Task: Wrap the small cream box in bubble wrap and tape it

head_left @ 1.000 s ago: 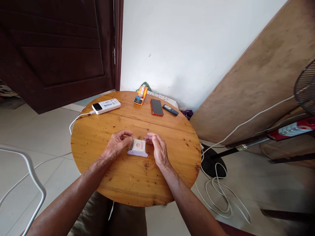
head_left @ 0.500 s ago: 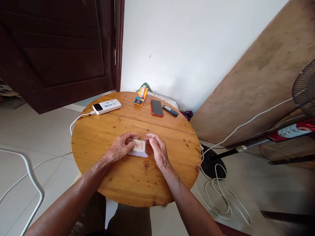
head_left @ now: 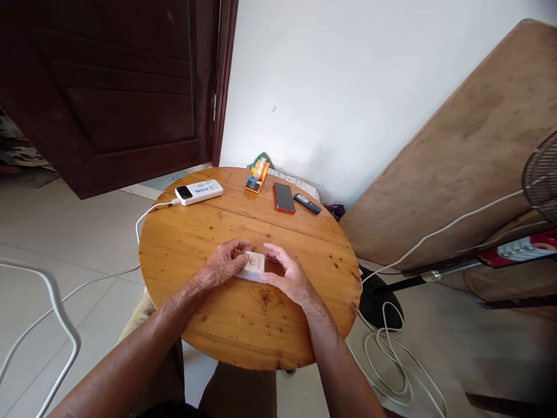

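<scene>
A deck of playing cards [head_left: 256,263] with a whitish top and reddish print lies near the middle of the round wooden table [head_left: 243,331]. My left hand [head_left: 225,262] grips its left end, thumb across the top and fingers around the far side. At the right end, my right hand [head_left: 288,273] is curved with thumb and fingers spread apart. Its thumb tip reaches the deck's near right corner; the fingers stay a little off the far right corner.
Along the table's far side are a white power bank [head_left: 200,191] with a cable, an orange tape dispenser [head_left: 258,174], a red-edged phone [head_left: 284,198] and a dark blue handheld device [head_left: 307,204]. A fan [head_left: 542,180] and coiled cable [head_left: 394,360] are at right.
My right hand has opened, its thumb moving away from the fingers to the deck's near corner. My left hand keeps its grip. The whole view has shifted slightly.
</scene>
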`<action>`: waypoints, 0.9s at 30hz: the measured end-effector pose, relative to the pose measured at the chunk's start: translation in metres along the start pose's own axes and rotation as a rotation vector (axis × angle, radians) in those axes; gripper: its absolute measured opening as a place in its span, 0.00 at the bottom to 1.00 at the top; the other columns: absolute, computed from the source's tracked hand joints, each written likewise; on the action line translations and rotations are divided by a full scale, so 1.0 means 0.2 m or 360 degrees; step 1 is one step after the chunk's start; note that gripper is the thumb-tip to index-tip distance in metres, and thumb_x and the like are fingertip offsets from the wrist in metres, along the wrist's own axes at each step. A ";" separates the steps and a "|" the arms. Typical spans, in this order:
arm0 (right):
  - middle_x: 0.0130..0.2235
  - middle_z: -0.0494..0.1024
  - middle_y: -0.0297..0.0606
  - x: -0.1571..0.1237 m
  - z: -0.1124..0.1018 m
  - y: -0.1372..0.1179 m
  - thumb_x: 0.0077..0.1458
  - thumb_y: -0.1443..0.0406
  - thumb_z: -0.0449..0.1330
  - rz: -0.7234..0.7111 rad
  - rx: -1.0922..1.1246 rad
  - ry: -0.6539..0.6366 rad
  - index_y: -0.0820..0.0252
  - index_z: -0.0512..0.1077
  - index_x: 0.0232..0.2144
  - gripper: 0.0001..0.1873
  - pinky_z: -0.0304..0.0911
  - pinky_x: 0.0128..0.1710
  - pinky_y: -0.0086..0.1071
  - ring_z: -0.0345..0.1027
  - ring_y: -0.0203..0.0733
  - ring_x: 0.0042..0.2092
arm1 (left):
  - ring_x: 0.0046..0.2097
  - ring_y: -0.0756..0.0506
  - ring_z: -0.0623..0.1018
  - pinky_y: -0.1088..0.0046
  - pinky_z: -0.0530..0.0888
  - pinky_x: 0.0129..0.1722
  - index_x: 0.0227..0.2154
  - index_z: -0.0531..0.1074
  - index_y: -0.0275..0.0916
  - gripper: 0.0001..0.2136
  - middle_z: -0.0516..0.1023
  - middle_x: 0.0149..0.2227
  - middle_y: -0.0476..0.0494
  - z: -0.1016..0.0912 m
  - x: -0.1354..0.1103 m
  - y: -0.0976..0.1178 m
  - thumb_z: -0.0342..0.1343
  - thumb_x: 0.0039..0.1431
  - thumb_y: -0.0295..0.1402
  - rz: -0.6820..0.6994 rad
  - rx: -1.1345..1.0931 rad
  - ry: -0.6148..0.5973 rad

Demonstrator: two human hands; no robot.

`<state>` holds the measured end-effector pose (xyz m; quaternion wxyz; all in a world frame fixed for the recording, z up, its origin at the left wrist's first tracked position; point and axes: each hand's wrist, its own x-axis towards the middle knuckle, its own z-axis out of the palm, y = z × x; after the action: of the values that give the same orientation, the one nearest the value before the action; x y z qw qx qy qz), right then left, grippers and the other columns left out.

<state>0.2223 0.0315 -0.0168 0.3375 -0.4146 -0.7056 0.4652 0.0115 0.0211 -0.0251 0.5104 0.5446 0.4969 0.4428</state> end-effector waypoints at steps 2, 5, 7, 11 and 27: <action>0.50 0.77 0.41 0.00 0.00 0.00 0.43 0.62 0.70 0.0004 -0.0044 0.0024 0.54 0.68 0.55 0.34 0.60 0.58 0.47 0.70 0.49 0.53 | 0.30 0.48 0.74 0.71 0.69 0.29 0.45 0.73 0.35 0.22 0.77 0.36 0.44 0.00 0.00 0.00 0.57 0.46 0.40 0.0008 0.0001 0.0004; 0.50 0.77 0.42 0.00 0.00 0.00 0.43 0.63 0.69 -0.0001 -0.0127 0.0049 0.55 0.69 0.54 0.33 0.60 0.58 0.48 0.70 0.50 0.54 | 0.30 0.48 0.73 0.72 0.69 0.29 0.46 0.73 0.34 0.23 0.77 0.37 0.43 0.00 0.00 0.00 0.57 0.46 0.40 0.0003 0.0007 -0.0001; 0.51 0.76 0.42 0.00 0.00 0.00 0.44 0.62 0.68 -0.0024 -0.0180 0.0047 0.55 0.68 0.54 0.33 0.61 0.58 0.48 0.70 0.50 0.54 | 0.30 0.48 0.73 0.72 0.69 0.29 0.46 0.72 0.34 0.23 0.77 0.36 0.44 0.00 0.00 0.00 0.57 0.47 0.40 -0.0002 0.0012 -0.0014; 0.54 0.75 0.42 -0.01 0.02 -0.03 0.49 0.59 0.65 -0.0104 -0.0282 -0.0010 0.55 0.66 0.56 0.31 0.62 0.57 0.46 0.69 0.49 0.54 | 0.30 0.49 0.73 0.73 0.69 0.29 0.46 0.72 0.34 0.23 0.77 0.38 0.44 -0.01 -0.01 0.02 0.57 0.47 0.40 -0.0005 0.0023 -0.0013; 0.55 0.75 0.43 -0.02 0.04 -0.04 0.57 0.57 0.59 -0.0208 -0.0431 0.0084 0.55 0.68 0.54 0.23 0.61 0.58 0.46 0.69 0.51 0.55 | 0.21 0.55 0.67 0.75 0.62 0.21 0.43 0.69 0.34 0.23 0.75 0.35 0.47 0.00 0.00 0.01 0.61 0.42 0.39 -0.0088 -0.0476 0.0110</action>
<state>0.2147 0.0224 -0.0115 0.3264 -0.4214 -0.7783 0.3317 0.0114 0.0214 -0.0221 0.5805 0.4329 0.4574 0.5160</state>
